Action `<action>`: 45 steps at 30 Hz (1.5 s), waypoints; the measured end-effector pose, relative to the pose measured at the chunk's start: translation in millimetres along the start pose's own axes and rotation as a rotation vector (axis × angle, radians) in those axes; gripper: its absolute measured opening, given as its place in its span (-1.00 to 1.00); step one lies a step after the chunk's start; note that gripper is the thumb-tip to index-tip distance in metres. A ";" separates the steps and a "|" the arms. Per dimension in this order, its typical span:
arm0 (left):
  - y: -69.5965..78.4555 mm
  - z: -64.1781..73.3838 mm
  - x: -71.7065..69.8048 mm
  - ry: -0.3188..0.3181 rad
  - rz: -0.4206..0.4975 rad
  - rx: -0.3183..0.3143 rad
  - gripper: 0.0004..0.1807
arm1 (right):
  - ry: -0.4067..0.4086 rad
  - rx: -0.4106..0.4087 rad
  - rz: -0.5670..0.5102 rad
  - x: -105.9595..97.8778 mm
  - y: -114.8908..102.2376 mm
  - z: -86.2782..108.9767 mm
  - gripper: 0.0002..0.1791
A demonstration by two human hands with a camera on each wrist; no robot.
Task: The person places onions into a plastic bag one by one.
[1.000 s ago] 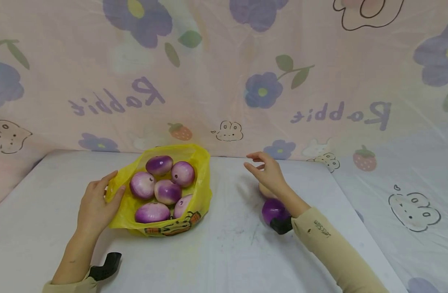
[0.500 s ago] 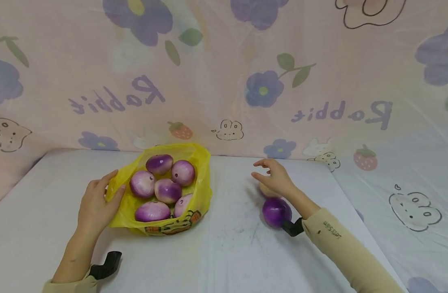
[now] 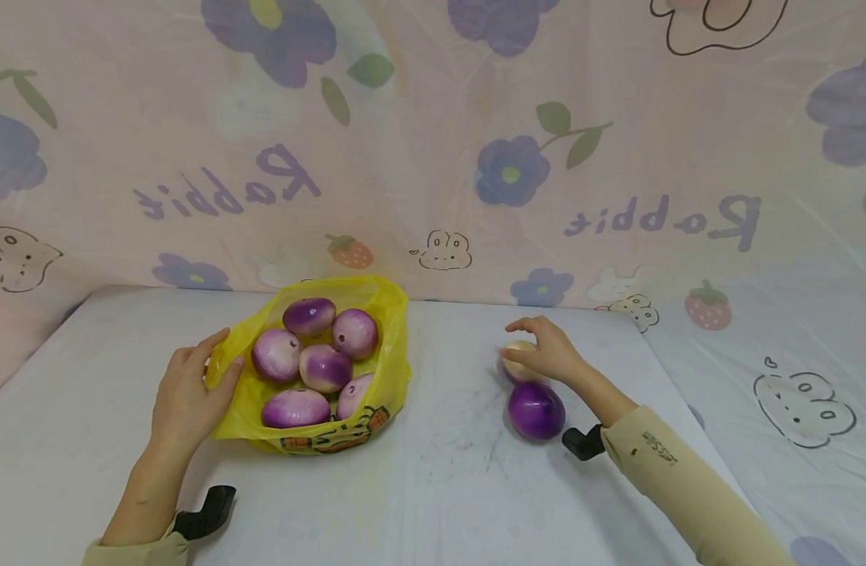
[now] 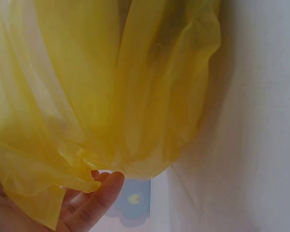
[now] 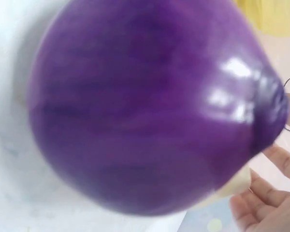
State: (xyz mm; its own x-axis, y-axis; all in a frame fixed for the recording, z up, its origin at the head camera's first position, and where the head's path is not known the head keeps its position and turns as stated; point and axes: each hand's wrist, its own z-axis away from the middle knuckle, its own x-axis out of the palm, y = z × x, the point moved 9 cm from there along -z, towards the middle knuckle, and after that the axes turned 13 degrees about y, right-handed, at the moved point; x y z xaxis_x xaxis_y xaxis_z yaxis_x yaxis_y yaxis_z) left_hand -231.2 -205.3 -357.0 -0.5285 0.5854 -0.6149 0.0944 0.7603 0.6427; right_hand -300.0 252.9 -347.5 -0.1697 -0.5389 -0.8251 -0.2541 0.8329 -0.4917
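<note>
My left hand (image 3: pixel 185 397) pinches the left edge of a yellow plastic bag (image 3: pixel 393 354), the thumb at the rim and the fingers outside. Several purple-and-white onions (image 3: pixel 324 368) lie in its wide mouth. In the left wrist view the yellow film (image 4: pixel 101 96) hangs over the palm, with fingertips (image 4: pixel 113 181) below. My right hand (image 3: pixel 555 354) hovers with parted thumb and fingers over a pale onion (image 3: pixel 519 373) on the right. Directly in front of that one sits a deep purple onion (image 3: pixel 537 411), which fills most of the right wrist view and partly hides the pale onion (image 5: pixel 238 183).
Both groups rest on a white table (image 3: pixel 447 472), its surface scuffed between bag and loose onions. A printed fabric backdrop (image 3: pixel 405 157) rises behind its far edge. Black wrist mounts (image 3: pixel 207 512) stick out from both sleeves.
My right hand has moved right and toward me, lowering to the pale onion and uncovering more of it and the purple one. My left hand and the bag have stayed put.
</note>
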 end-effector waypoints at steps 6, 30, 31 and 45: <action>-0.8 1.3 0.6 -0.013 -0.003 -0.007 -0.45 | -0.017 0.019 0.029 2.0 12.1 5.7 -0.43; -3.6 0.1 -1.3 -0.010 -0.013 -0.006 -0.45 | -0.145 0.170 0.046 14.3 35.0 15.7 -0.07; -3.2 -0.5 -1.2 -0.009 -0.011 -0.003 -0.45 | -0.141 0.168 0.043 13.4 34.1 14.7 -0.07; 0.0 -2.5 -4.9 0.016 0.009 0.020 -0.46 | -0.058 0.149 -0.060 8.3 11.0 -1.7 -0.07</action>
State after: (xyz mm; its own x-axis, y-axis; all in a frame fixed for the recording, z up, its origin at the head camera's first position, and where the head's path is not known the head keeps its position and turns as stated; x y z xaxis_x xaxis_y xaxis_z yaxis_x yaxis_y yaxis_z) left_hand -230.6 -208.8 -352.8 -0.5413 0.5880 -0.6011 0.1162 0.7603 0.6391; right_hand -305.9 257.4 -359.2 -0.1027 -0.5834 -0.8056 -0.1171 0.8114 -0.5727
